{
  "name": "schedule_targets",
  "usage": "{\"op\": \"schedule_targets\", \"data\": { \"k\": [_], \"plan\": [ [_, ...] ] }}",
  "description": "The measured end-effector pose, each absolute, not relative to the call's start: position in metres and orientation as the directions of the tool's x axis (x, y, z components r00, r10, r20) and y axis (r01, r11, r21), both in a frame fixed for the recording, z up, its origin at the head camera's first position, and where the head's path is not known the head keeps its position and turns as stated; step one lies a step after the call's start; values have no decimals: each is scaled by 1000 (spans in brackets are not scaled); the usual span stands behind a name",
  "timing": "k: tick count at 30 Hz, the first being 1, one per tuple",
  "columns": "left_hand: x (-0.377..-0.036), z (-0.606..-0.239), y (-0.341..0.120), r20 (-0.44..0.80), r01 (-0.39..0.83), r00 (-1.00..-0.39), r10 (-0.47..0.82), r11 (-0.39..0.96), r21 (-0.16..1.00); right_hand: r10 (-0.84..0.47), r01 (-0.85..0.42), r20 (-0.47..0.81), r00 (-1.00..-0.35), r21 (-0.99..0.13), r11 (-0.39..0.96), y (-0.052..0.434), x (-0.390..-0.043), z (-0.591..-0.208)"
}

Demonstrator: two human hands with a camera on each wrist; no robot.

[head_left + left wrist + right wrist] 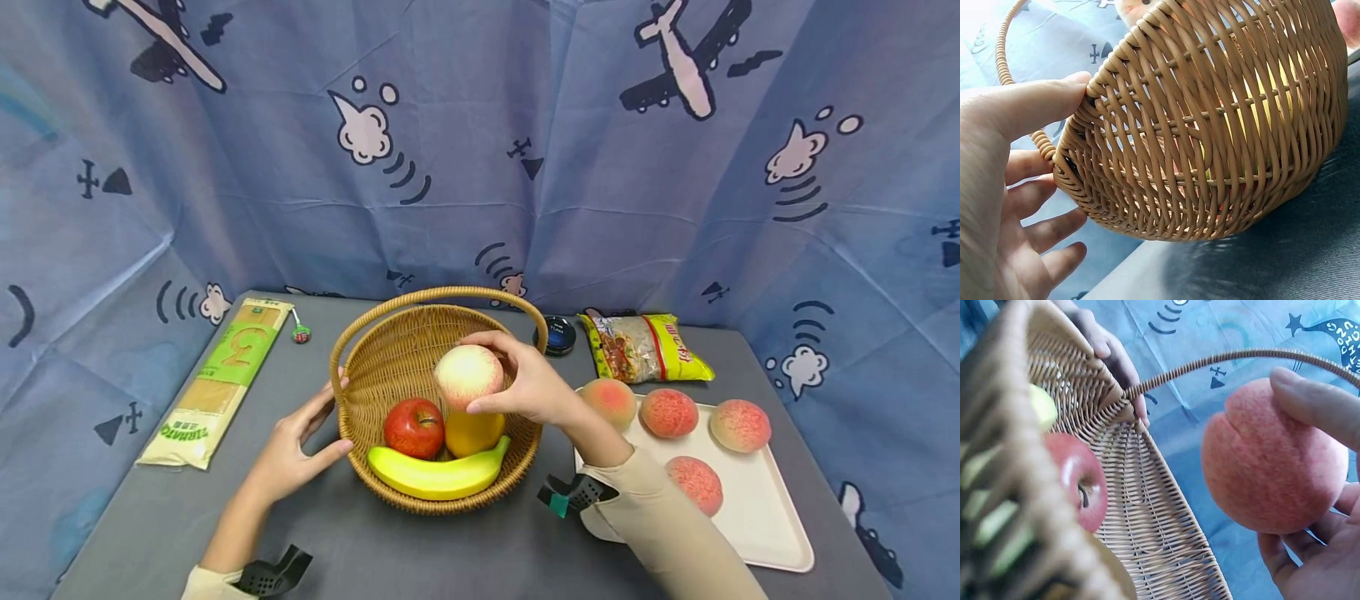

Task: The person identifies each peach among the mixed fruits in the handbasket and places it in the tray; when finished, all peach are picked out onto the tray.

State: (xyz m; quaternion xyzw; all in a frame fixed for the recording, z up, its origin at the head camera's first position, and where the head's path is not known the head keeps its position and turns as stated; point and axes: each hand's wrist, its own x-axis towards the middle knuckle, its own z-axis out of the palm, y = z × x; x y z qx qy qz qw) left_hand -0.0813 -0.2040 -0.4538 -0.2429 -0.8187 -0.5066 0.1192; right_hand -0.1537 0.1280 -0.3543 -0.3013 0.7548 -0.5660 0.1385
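Observation:
My right hand [528,383] holds a pale pink peach [468,377] between thumb and fingers, above the fruit in a wicker basket [382,367]. The right wrist view shows the peach's redder side [1266,465], with the thumb over its top and fingers beneath. At the basket's left side, my left hand [296,450] grips the edge near the handle's base; in the left wrist view its thumb [1047,103] lies against the rim. Inside the basket are a red apple [414,428], a banana [441,477] and an orange-yellow fruit [474,433], partly hidden by the peach.
Right of the basket, a white tray [757,508] bears several peaches. Behind it lie a yellow food bag [645,348] and a dark round tin [558,336]. A green noodle packet [225,375] and a lollipop [301,333] are on the left. Patterned curtain [450,167] surrounds the table.

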Motion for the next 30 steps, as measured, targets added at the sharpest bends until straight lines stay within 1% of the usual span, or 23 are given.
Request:
{"op": "schedule_targets", "data": {
  "k": [5,10,14,20,26,30],
  "plan": [
    [-81,-453,-204,435,514,-856,279,372,773,-587,-287,159,-794,-949,131,132,-142,-357],
    [-81,-454,-205,433,510,-859,274,375,774,-571,-227,137,-809,-970,89,137,-134,-360],
    [-81,-453,-204,435,513,-856,278,369,775,-554,-202,157,-817,-979,20,143,-128,-362],
    [-81,-451,-203,442,520,-852,281,351,779,-550,-232,201,-810,-973,-14,151,-120,-364],
    [-81,-452,-204,437,513,-857,275,365,777,-541,-259,235,-807,-965,-33,158,-113,-364],
    [-81,-453,-204,422,503,-863,280,380,776,-505,-278,253,-826,-960,-25,166,-108,-364]
  ]
}}
